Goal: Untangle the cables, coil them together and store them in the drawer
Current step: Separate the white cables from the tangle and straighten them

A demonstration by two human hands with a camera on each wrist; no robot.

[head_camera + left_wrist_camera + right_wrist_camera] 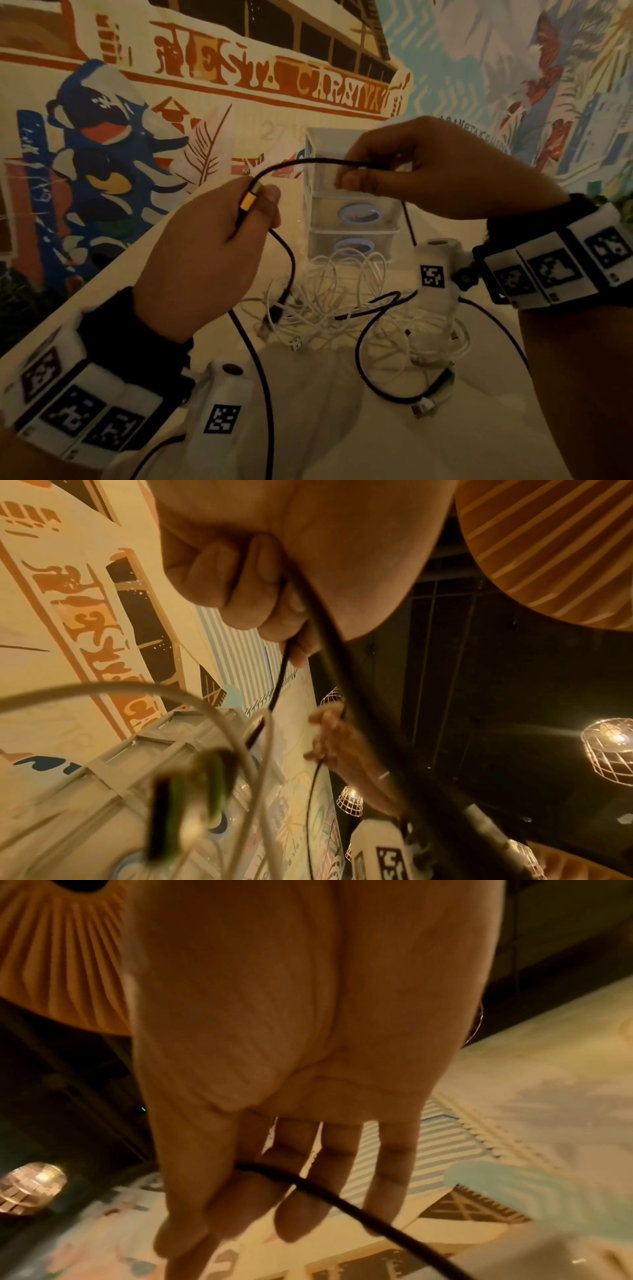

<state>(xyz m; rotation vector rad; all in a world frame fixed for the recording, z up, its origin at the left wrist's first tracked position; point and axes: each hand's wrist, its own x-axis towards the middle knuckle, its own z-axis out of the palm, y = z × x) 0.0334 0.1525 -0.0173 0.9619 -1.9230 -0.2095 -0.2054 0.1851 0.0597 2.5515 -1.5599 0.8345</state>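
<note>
both hands raised over the bench: left hand [205, 246] grips the thin black braided cable [308, 162] by its gold plug, right hand [421, 171] pinches it further along, stretching it free of the white cable tangle [342, 301] below.

From the head we look forward and down at the surface [308, 428] and mural wall [239, 85]. Our left wrist view looks up along the fingers [240, 588], close, sharing that wall [85, 601]; our right wrist view sits against the palm [291, 1015], facing upward.
</note>
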